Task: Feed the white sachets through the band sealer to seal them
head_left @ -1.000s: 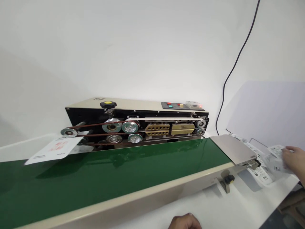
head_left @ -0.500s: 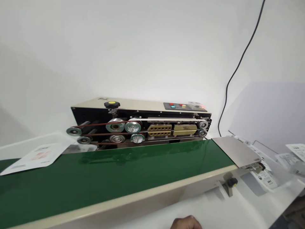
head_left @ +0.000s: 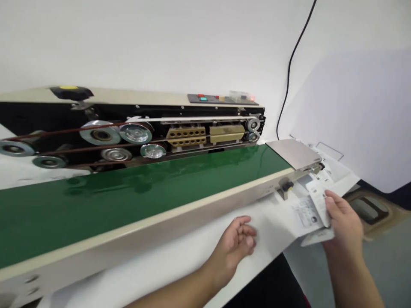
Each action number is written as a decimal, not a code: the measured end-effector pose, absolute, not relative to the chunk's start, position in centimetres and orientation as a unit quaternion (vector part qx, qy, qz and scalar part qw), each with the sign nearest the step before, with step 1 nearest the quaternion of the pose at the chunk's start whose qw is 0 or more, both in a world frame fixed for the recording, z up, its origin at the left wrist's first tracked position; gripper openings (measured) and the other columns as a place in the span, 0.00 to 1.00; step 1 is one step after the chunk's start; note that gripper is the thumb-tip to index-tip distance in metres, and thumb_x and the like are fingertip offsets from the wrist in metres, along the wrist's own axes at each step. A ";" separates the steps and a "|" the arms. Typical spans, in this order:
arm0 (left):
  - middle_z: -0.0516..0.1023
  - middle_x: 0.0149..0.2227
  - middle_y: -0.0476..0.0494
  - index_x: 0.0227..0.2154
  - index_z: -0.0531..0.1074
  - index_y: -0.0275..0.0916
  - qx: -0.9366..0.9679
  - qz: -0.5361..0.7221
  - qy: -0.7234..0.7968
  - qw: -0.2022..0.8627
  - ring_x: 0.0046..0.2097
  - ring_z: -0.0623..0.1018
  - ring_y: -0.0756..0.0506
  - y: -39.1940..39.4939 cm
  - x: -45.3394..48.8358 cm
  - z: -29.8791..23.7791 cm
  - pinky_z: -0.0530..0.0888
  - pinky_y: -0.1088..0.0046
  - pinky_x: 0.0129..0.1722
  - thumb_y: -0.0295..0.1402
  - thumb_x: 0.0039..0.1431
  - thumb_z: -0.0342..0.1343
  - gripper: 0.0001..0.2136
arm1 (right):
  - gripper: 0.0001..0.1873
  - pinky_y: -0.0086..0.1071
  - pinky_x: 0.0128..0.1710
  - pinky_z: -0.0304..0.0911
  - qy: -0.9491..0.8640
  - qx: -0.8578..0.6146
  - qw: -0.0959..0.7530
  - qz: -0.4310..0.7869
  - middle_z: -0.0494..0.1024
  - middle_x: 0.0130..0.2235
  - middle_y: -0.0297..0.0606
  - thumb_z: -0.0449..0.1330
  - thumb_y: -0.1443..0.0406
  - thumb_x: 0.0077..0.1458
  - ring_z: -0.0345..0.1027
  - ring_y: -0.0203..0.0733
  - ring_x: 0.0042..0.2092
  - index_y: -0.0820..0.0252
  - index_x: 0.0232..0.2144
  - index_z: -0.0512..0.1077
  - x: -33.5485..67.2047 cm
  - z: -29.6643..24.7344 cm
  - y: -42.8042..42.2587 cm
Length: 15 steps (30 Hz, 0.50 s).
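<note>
My right hand [head_left: 347, 222] grips several white printed pouches [head_left: 318, 201] by their right edge, at the right end of the table. They overlap one another, and one hangs past the table's edge. Over the white tabletop [head_left: 272, 224], in front of the conveyor, my left hand [head_left: 233, 248] is held with loosely curled fingers apart and nothing in them. Behind both hands runs the green conveyor belt [head_left: 144, 203] of a band sealer [head_left: 221, 112], whose rollers, thin belts and brass-coloured blocks are exposed.
A metal plate [head_left: 293, 155] covers the belt's right end, with a black knob [head_left: 287, 186] below it. Red and green switches sit on the control panel [head_left: 221, 99]. A black cable [head_left: 289, 70] hangs down the wall. A brown stool-like seat [head_left: 369, 209] stands at the right.
The view has shifted right and closer. Both hands have come into full sight, the right one now holding pouches. The pouch on the belt's left end is out of view.
</note>
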<state>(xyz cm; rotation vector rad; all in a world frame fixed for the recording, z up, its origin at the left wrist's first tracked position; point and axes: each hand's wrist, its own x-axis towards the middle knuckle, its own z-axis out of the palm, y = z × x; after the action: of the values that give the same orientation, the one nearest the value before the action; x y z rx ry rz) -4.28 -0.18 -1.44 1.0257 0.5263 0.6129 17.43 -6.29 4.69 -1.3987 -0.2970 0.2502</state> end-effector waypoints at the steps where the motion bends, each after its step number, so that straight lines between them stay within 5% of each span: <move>1: 0.68 0.39 0.43 0.47 0.59 0.42 0.479 0.289 0.239 0.794 0.38 0.70 0.46 -0.2 -4.4 -1.5 0.68 0.68 0.37 0.52 0.46 0.59 0.29 | 0.22 0.29 0.18 0.61 -0.114 -0.634 0.750 0.150 0.73 0.23 0.34 0.68 0.59 0.31 0.64 0.35 0.21 0.60 0.32 0.72 16.1 4.1 -6.0; 9: 0.71 0.44 0.37 0.49 0.59 0.39 0.500 0.315 0.179 0.786 0.42 0.72 0.42 -1.0 -4.6 -1.4 0.69 0.68 0.37 0.51 0.53 0.52 0.26 | 0.22 0.28 0.21 0.63 -0.067 -0.605 0.743 0.277 0.73 0.22 0.32 0.67 0.61 0.34 0.65 0.35 0.23 0.61 0.35 0.71 10.1 0.1 -4.3; 15: 0.67 0.52 0.36 0.51 0.54 0.41 0.464 0.388 0.204 0.770 0.51 0.70 0.41 -1.5 -4.0 -1.4 0.66 0.60 0.51 0.43 0.53 0.57 0.27 | 0.18 0.31 0.23 0.64 -0.087 -0.640 0.718 0.258 0.73 0.25 0.33 0.63 0.60 0.41 0.68 0.38 0.26 0.59 0.36 0.70 9.2 -1.5 -3.5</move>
<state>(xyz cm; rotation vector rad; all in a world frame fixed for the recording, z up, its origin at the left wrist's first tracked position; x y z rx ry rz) -3.97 -1.53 -1.40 1.0061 0.4416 0.8420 9.25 -3.49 -1.47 -1.4167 -0.1916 0.5706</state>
